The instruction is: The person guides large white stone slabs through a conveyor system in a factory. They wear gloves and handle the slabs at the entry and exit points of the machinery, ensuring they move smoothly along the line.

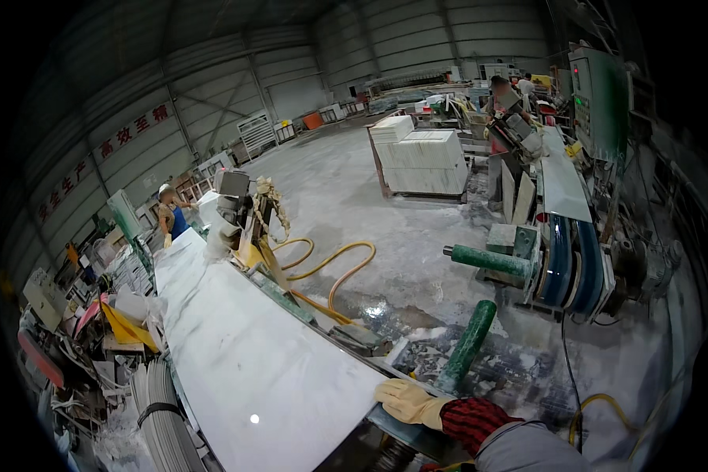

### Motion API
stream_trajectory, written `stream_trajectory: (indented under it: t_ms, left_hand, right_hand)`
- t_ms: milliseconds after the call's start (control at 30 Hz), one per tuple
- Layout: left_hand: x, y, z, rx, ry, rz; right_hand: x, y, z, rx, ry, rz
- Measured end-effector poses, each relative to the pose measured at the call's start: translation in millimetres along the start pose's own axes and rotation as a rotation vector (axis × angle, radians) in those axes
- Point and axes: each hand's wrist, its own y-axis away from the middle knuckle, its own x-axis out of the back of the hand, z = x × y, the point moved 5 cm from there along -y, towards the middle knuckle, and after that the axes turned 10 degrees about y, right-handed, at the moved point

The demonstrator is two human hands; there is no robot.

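Note:
A long white stone slab (pixel 267 354) with faint grey veins stretches from near my body toward the far left, lying on a machine bed. At its near right corner is my right hand (pixel 409 403), in a pale yellow glove with a red and black cuff. Its fingers are together and curl against the slab's edge; the fingertips are partly hidden. Below the hand a dark blue belt-like surface (pixel 401 431) shows beside the slab. My left hand is out of the picture.
Green rollers (pixel 468 342) stand right of the slab. Yellow hoses (pixel 346 252) lie on the wet floor. Grey strips (pixel 165 417) are bundled at the left. Beyond are stacked white slabs (pixel 425 161), a second belted machine (pixel 570 256) and co-workers (pixel 173 216).

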Motion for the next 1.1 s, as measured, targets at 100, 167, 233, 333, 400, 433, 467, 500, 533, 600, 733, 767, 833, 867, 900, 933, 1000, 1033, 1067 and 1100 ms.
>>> stream_trajectory:
  t_ms: [100, 167, 233, 333, 400, 433, 467, 500, 533, 600, 733, 767, 833, 867, 900, 933, 1000, 1033, 1067, 1100]
  left_hand:
    - [-8, -1, -19, 0.064, -0.043, -0.086]
    - [-14, 0, -20, -0.117, -0.015, 0.073]
    - [-15, 15, -16, -0.111, 0.009, 0.081]
    - [-7, 18, 5, -0.109, 0.038, 0.103]
    - [15, 12, 39, -0.068, 0.071, 0.093]
    - [27, 10, 55, -0.023, 0.091, 0.087]
    - [24, 13, 48, -0.136, -0.028, 0.2]
    - [16, 14, 34, -0.096, -0.039, 0.198]
    - [9, 11, 25, -0.066, -0.041, 0.19]
    - [22, 11, 34, -0.029, 0.003, 0.153]
    - [29, 3, 48, 0.016, 0.013, 0.131]
    - [24, 6, 41, 0.001, -0.043, 0.171]
    - [20, 8, 38, -0.045, -0.149, 0.24]
    - [25, 6, 41, 0.023, -0.028, 0.135]
    - [21, 8, 40, 0.033, -0.037, 0.137]
    - [21, 9, 38, 0.044, -0.049, 0.143]
    - [19, 11, 36, 0.059, -0.065, 0.152]
    - [17, 13, 33, 0.059, -0.08, 0.163]
    - [14, 15, 28, 0.06, -0.096, 0.174]
    - [12, 17, 24, 0.062, -0.112, 0.185]
  right_hand:
    - [-19, -4, -3, -0.017, 0.03, -0.097]
    - [-25, -4, 2, -0.057, 0.019, -0.15]
    - [-18, -8, -6, 0.012, 0.025, -0.018]
    - [-12, -11, -6, 0.027, 0.018, -0.075]
    - [-1, -11, -8, -0.002, 0.031, -0.073]
    - [3, -14, -9, -0.01, 0.035, -0.066]
    - [1, -19, -12, 0.004, 0.029, -0.079]
    - [-1, -22, -14, 0.017, 0.026, -0.092]
    - [-3, -23, -16, 0.02, 0.034, -0.103]
    - [-5, -25, -17, 0.009, 0.033, -0.148]
    - [-3, -30, -22, 0.015, 0.036, -0.13]
    - [-2, -31, -24, 0.016, 0.037, -0.142]
    - [-8, -29, -22, 0.018, 0.032, -0.157]
    - [-9, -27, -20, 0.004, 0.033, -0.19]
    - [-10, -25, -18, -0.012, 0.035, -0.222]
    - [-10, -25, -19, 0.005, 0.042, -0.183]
    - [-8, -23, -22, 0.037, 0.059, -0.105]
    - [-10, -24, -22, 0.031, 0.058, -0.124]
    - [-10, -25, -23, 0.026, 0.057, -0.143]
    - [-10, -25, -24, 0.021, 0.055, -0.162]
